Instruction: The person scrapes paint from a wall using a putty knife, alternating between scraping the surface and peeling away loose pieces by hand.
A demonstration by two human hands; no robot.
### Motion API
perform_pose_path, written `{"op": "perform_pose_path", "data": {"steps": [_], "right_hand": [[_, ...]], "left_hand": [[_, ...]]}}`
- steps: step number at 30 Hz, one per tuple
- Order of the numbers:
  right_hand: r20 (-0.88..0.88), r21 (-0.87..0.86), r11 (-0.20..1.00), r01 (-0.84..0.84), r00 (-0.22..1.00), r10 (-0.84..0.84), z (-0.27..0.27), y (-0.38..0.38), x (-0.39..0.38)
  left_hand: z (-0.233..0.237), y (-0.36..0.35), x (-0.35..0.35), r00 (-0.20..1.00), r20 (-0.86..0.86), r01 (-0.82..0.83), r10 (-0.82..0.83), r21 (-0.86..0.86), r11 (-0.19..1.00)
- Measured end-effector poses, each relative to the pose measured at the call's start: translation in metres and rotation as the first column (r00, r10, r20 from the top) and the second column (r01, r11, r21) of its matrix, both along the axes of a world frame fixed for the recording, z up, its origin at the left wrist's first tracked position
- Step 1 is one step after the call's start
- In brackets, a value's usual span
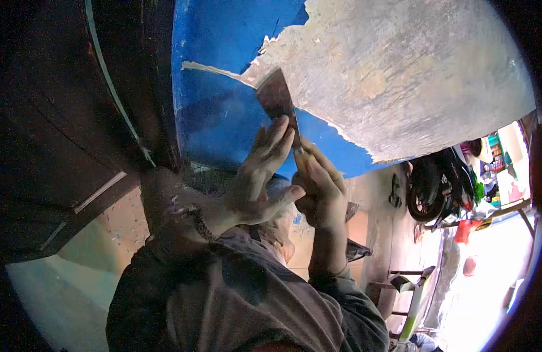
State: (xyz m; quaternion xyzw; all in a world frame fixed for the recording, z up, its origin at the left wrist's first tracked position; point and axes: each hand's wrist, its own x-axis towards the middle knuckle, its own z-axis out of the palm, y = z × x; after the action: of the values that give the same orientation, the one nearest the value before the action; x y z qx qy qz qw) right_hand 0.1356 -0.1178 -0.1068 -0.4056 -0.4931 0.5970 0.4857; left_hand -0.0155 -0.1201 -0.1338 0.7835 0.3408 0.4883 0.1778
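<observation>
A wide-bladed scraper (277,97) with a wooden handle lies against a curved blue-painted panel (215,44). Its blade edge meets the ragged border between the blue paint and a scuffed grey-beige bare area (388,76). My right hand (322,190) is closed around the handle. Stretched fingers of my left hand (262,161) press on the lower blade, with the thumb held apart and pointing toward my right hand. A beaded bracelet (199,223) circles my left wrist. A thin pale strip (212,70) runs leftward from the ragged border through the blue.
A dark panel (42,111) with a light edge strip stands at the left. To the right are a parked motorcycle (432,185), a frame with a yellow-green bar (414,305) and a bright doorway. Small flakes dot the floor (121,226) below.
</observation>
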Motion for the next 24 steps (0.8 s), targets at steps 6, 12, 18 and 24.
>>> {"op": "perform_pose_path", "data": {"steps": [6, 12, 18, 24], "right_hand": [[-0.094, -0.019, 1.0, -0.024, 0.995, 0.022, -0.001, -0.013, -0.008], [0.002, 0.09, 0.99, -0.108, 0.994, 0.108, -0.011, 0.012, -0.016], [-0.089, 0.011, 0.998, 0.055, 0.995, -0.054, -0.001, -0.016, 0.002], [-0.043, 0.22, 0.974, -0.053, 0.997, 0.064, -0.029, 0.01, -0.038]], "left_hand": [[-0.021, 0.007, -0.003, 0.987, 0.158, 0.023, -0.015, -0.049, 0.999], [-0.025, 0.003, 0.001, 0.994, 0.107, -0.002, 0.008, -0.057, 0.998], [-0.014, 0.0, 0.008, 0.985, 0.151, 0.083, -0.08, -0.013, 0.996], [-0.027, 0.016, -0.005, 0.948, 0.308, -0.065, 0.074, -0.037, 0.997]]}}
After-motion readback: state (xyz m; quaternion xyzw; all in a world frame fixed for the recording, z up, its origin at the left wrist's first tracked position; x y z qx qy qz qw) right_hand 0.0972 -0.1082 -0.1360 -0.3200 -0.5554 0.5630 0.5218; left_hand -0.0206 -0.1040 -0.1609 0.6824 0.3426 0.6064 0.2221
